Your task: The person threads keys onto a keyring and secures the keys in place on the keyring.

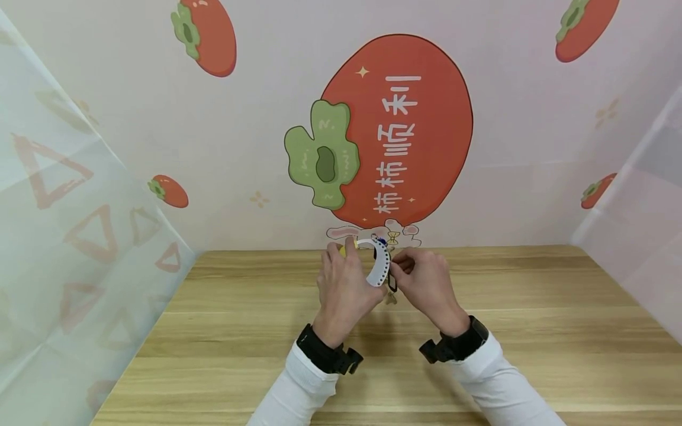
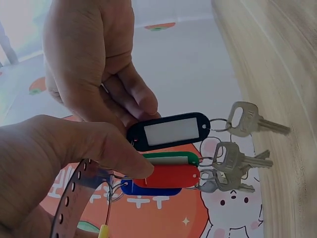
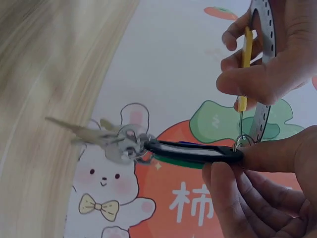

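My left hand (image 1: pixel 343 290) grips a curved white band (image 1: pixel 379 266) with a row of holes along it. A thin wire with a yellow sleeve (image 3: pixel 246 54) joins the band, and the left fingers curl beside that sleeve. With thumb and finger, my right hand (image 1: pixel 426 284) pinches the end of a black key tag (image 3: pixel 198 151), close to its small ring (image 3: pixel 243 142). Below it in the left wrist view are a green tag (image 2: pixel 194 157), a red tag (image 2: pixel 171 176) and a blue tag (image 2: pixel 158 191); the left thumb overlaps the red one. Metal keys (image 2: pixel 242 119) dangle from the tags.
A light wood table (image 1: pixel 256 331) lies under both hands. Behind it rises a pale backdrop (image 1: pixel 256 118) printed with persimmons and a rabbit. Pale printed sheets (image 1: pixel 69 248) stand at the left and right sides. Each wrist wears a black camera strap (image 1: pixel 325 355).
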Demonstrator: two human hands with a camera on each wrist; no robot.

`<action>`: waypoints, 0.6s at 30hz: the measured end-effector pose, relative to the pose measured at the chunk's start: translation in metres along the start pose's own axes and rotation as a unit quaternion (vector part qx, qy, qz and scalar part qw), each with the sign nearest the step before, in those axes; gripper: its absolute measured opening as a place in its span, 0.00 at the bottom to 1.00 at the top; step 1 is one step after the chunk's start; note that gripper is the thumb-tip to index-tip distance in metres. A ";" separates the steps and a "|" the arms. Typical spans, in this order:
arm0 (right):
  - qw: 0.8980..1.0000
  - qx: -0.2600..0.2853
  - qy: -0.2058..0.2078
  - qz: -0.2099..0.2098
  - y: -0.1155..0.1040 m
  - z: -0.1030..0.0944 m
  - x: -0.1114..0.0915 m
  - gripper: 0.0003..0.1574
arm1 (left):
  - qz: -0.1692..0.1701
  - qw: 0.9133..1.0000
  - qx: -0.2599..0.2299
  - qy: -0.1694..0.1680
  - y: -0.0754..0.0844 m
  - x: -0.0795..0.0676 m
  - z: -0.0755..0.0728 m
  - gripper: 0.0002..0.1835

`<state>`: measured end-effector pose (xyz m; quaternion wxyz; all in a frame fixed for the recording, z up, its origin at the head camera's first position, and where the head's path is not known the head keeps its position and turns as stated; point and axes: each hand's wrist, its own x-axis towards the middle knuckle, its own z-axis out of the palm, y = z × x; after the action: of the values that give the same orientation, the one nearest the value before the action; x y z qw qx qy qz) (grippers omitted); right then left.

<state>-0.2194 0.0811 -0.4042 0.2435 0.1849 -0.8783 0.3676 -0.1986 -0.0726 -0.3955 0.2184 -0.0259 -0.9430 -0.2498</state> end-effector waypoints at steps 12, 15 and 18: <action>0.993 0.084 -0.033 0.076 0.000 -0.003 0.000 0.04 | -0.011 1.000 -0.014 -0.002 -0.001 0.001 -0.004 0.54; 0.986 0.126 -0.048 0.102 -0.001 -0.004 0.001 0.04 | -0.012 1.000 -0.015 -0.005 -0.001 0.002 -0.004 0.54; 0.978 0.161 -0.057 0.123 -0.001 -0.004 0.002 0.05 | -0.013 1.000 -0.016 -0.006 -0.001 0.002 -0.005 0.55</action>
<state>-0.2191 0.0827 -0.4005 0.1129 0.1327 -0.8359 0.5205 -0.1987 -0.0756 -0.3915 0.2088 -0.0183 -0.9403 -0.2680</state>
